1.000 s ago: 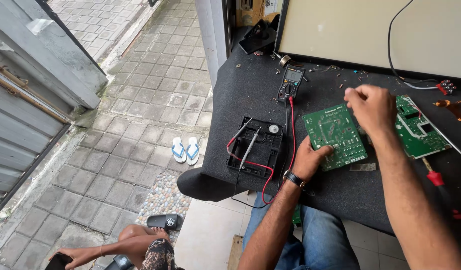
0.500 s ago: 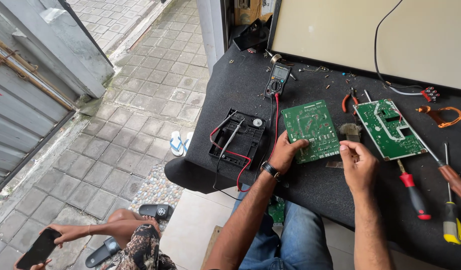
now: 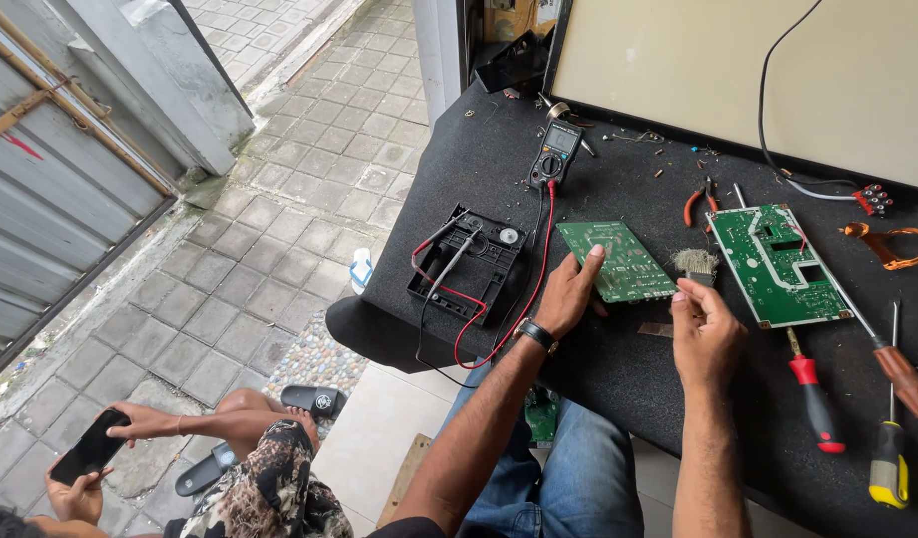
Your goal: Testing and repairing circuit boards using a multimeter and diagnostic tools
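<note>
A small green circuit board (image 3: 614,258) lies on the black table (image 3: 598,369). My left hand (image 3: 568,294) rests on the board's near left corner, fingers spread, a watch on the wrist. My right hand (image 3: 706,334) is closed around the handle of a small brush (image 3: 694,263), whose bristles sit just right of the board. A larger green circuit board (image 3: 778,263) lies further right. A black multimeter (image 3: 555,154) stands behind, its red and black leads running down to a black plastic tray (image 3: 468,262).
Red-handled pliers (image 3: 700,197), a red screwdriver (image 3: 810,391), a brown-handled one (image 3: 895,364) and a yellow-black one (image 3: 888,453) lie at the right. A large pale panel (image 3: 738,70) leans at the back. Another person sits on the paved floor at lower left, holding a phone (image 3: 85,448).
My right hand came off the far board, moved to the near side and took up the brush. My left hand stays on the small board. My view shifted right.
</note>
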